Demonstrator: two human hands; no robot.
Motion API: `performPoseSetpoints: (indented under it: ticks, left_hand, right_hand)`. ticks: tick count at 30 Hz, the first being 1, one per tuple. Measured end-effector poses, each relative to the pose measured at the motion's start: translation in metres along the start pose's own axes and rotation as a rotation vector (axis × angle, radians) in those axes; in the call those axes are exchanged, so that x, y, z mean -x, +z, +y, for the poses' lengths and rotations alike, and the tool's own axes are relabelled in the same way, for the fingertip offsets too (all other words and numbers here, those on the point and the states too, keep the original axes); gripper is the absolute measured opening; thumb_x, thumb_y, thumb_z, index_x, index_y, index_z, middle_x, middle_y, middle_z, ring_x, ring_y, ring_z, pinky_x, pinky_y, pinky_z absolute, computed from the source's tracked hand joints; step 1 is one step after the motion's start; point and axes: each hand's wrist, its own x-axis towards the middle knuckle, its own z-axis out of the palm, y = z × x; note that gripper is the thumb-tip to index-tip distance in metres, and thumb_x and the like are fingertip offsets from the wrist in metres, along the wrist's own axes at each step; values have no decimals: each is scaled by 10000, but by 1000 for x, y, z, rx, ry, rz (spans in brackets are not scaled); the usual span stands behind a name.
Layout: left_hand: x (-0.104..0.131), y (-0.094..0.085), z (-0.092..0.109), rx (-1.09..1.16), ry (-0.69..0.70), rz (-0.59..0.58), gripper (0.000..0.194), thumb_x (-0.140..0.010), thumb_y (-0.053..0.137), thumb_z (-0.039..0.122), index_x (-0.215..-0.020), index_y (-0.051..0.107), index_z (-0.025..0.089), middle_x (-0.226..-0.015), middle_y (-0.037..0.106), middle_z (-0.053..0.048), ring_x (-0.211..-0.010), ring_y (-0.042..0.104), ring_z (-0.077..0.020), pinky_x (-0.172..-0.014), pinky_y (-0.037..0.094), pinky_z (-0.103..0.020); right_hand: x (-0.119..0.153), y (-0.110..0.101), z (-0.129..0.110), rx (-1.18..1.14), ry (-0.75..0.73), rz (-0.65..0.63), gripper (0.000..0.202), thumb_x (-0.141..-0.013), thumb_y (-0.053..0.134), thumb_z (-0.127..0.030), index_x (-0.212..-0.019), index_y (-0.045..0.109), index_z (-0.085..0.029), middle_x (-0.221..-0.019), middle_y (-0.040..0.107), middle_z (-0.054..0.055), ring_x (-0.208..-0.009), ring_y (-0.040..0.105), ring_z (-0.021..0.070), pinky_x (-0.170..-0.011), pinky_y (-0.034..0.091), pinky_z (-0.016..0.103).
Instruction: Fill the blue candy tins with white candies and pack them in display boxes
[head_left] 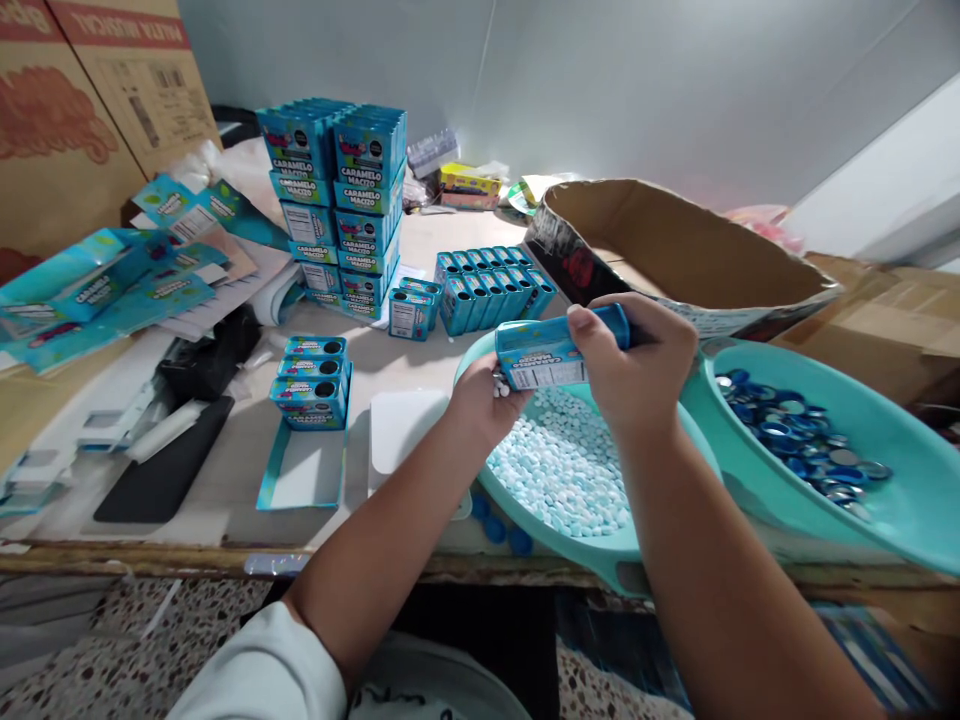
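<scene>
A blue printed tin [544,352] is tilted on its side above a turquoise bowl [517,510] of small pale blue and white candies [562,465]. My right hand [637,365] grips the tin's right end, thumb on its upper side. At the tin's left end, my left hand [495,400] is cupped with several small white candies [501,382] in it, beside the tin's end. To the right, another turquoise bowl [900,460] contains round blue and silver metal lids [795,435].
Tall stacks of blue tins [367,230] stand at the back left, with a tin row [487,290] nearer. An open box tray [304,470] holds several tins. A white container [405,430], a cardboard box [675,240] and a black pad [165,465] lie around.
</scene>
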Motion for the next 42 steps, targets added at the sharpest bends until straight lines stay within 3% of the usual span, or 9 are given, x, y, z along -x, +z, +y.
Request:
performPoseSetpoints:
  ticks: [5,10,13,17,21,24,29,36,42]
  left_hand:
    - [1,-4,-2,-123,31,-12,236,-948,442,69,-837,635,147,-915,707,-86,-1116,683,-206,-1055,515,-366]
    - [-2,-15,-10,-329,147,8,61,-891,690,218,-833,700,205,-1030,748,-62,-1334,560,-262,-1142,424,-370]
    - [-4,-15,-13,-373,140,39,226,-909,700,431,-816,736,229,-1160,742,-76,-1462,438,-290,-1177,377,-377]
    - [3,-7,-6,-324,63,-84,547,-1012,371,614,-955,756,228,-1241,728,-112,-1435,490,-275,-1191,376,-433]
    - [11,-1,3,-143,-117,-89,480,-1044,321,445,-1094,728,198,-1162,744,-140,-1241,653,-275,-1132,454,-484]
    - [9,0,3,-57,-88,-48,356,-1012,387,273,-1131,712,192,-1059,762,-117,-1064,720,-249,-1049,529,-474]
    - [0,-5,-1,-26,-33,-23,224,-964,516,218,-1082,702,179,-986,760,-93,-929,732,-217,-924,594,-405]
    - [-3,-12,-2,-67,-54,-40,212,-944,521,207,-1058,694,163,-926,748,-92,-956,734,-227,-917,601,-389]
    - [-3,-11,0,-59,-76,-60,238,-939,523,222,-1097,691,164,-929,762,-86,-938,748,-231,-894,616,-380]
  right_hand:
    - [-1,3,7,-97,119,94,412,-836,705,-535,-626,540,-222,-551,371,-40,-494,384,124,-443,317,273]
    - [-10,10,27,-366,338,277,558,-795,684,-621,-592,316,-253,-561,218,-62,-448,304,109,-401,291,256]
    - [-14,9,37,-381,355,255,560,-818,615,-679,-623,294,-264,-575,190,-64,-445,321,122,-403,320,260]
    - [-10,1,28,-187,207,166,517,-868,585,-648,-605,389,-248,-548,240,-58,-460,305,119,-418,282,262]
    - [-1,-3,1,-16,-22,-20,376,-816,684,-539,-652,562,-223,-553,415,-37,-498,376,123,-470,335,272]
    - [5,-1,-14,10,-91,-85,286,-827,689,-457,-689,604,-221,-569,458,-31,-500,399,126,-481,350,278]
    - [7,0,-18,76,-112,-88,222,-803,701,-408,-708,617,-225,-599,494,-21,-531,429,137,-505,373,287]
    - [7,-6,-17,59,-134,-119,214,-802,710,-396,-718,623,-219,-619,516,-16,-539,442,134,-517,388,286]
    - [6,-4,-13,13,-15,-107,206,-806,686,-386,-713,633,-210,-577,450,-30,-512,399,120,-472,334,265]
